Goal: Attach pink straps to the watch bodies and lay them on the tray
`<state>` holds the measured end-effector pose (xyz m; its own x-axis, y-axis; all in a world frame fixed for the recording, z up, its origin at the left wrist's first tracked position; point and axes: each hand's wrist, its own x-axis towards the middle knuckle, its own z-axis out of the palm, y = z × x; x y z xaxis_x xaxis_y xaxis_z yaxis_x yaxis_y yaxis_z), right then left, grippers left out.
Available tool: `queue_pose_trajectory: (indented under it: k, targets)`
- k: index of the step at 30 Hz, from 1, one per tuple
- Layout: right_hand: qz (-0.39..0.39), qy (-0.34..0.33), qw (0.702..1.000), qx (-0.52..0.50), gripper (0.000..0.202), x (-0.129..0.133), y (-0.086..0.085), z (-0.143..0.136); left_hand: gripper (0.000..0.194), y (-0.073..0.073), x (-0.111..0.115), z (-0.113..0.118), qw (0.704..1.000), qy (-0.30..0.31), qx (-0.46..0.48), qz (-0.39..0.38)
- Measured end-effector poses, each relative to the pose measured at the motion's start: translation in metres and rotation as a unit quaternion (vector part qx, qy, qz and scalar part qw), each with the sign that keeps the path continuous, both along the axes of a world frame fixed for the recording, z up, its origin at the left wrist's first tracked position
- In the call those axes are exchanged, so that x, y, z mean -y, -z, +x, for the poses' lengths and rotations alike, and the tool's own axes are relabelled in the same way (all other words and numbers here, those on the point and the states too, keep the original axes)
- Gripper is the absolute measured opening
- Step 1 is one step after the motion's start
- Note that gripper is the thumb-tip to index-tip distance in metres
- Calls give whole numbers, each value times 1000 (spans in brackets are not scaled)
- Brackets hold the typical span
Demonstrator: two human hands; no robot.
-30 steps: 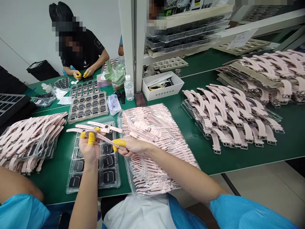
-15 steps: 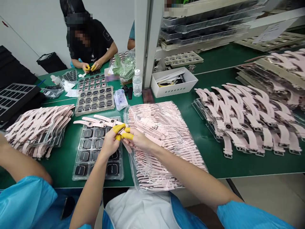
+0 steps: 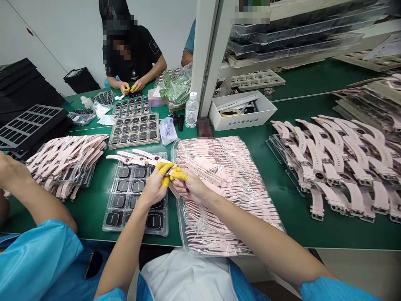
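Note:
My left hand [image 3: 157, 184], with yellow finger covers, pinches a pink watch strap over the right edge of a clear tray [image 3: 106, 223] of dark square watch faces. Meeting it fingertip to fingertip, my right hand [image 3: 189, 184] is closed on the same strap, whose pink end hangs below the fingers. The joint between the fingers is mostly hidden. Several pink-strapped watches [image 3: 142, 160] lie across the tray's top rows. Right of the hands, a wide plastic-covered tray holds rows of pink straps [image 3: 241, 184], with a few loose straps on top.
Stacked trays of pink-strapped watches stand at left [image 3: 67, 163] and right [image 3: 332, 154]. Behind are a bottle [image 3: 191, 110], a white box [image 3: 244, 120], another watch tray [image 3: 134, 130] and a post [image 3: 208, 58]. A person's arm [image 3: 40, 196] reaches in at left; another person [image 3: 134, 54] sits across.
The view has shifted, so the scene sits farther right. The neighbour's forearm at left is raised and more of it shows. My hands stay together on the strap, with the fingers slightly changed.

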<state>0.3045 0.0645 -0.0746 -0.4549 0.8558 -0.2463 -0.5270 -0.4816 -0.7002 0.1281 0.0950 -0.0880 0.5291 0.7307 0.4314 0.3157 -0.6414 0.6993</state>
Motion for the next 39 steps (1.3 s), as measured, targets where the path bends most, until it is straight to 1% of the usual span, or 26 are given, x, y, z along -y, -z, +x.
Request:
queue_pose_trajectory:
  k: [2,4,7,11,15,17,20,23,25,28,30,32,34,35,37,39]
  targets:
    - [-9,0,1000,1,37,0,1,0,45,-2,0,-3,999,28,-4,-16]
    - [-14,-1,1000,7,37,0,2,1,44,-3,-1,-6,999,37,-4,-18]
    - [-11,-7,1000,15,36,0,4,1,41,-3,-2,-7,999,33,-6,3]
    - [1,8,999,38,33,-1,4,2,40,-3,-2,-5,999,34,-26,29]
    - [-28,-4,1000,4,35,-2,1,3,41,-4,-2,-4,997,22,-56,43]
    - [-34,0,999,10,35,-2,1,3,42,-4,-1,-4,996,19,-66,57]
    - [-39,2,998,47,35,-2,2,2,41,-5,-1,-5,991,12,-116,67]
    - [-35,-6,997,67,33,-1,3,1,39,-6,-1,-8,987,1,-154,50]
    - [-23,-11,997,68,33,-1,3,1,38,-6,-2,-9,990,11,-134,34]
    - [3,-12,998,65,36,-2,3,0,39,-5,-2,-9,996,29,-78,-3]
    - [48,4,995,84,39,-2,4,0,42,-6,-1,-8,998,30,-56,-29]
    - [130,34,981,139,40,-3,6,1,48,-12,0,-11,997,17,-59,-36]
    - [225,59,946,226,38,-4,6,5,53,-23,-1,-19,995,-8,-90,-28]
    - [263,59,925,269,35,-5,6,7,56,-30,-2,-25,993,-22,-116,-26]
    - [315,33,885,341,30,-7,4,12,60,-47,-7,-39,982,-53,-179,-32]
    - [342,-4,854,393,27,-9,3,15,54,-63,-12,-53,964,-74,-254,-33]
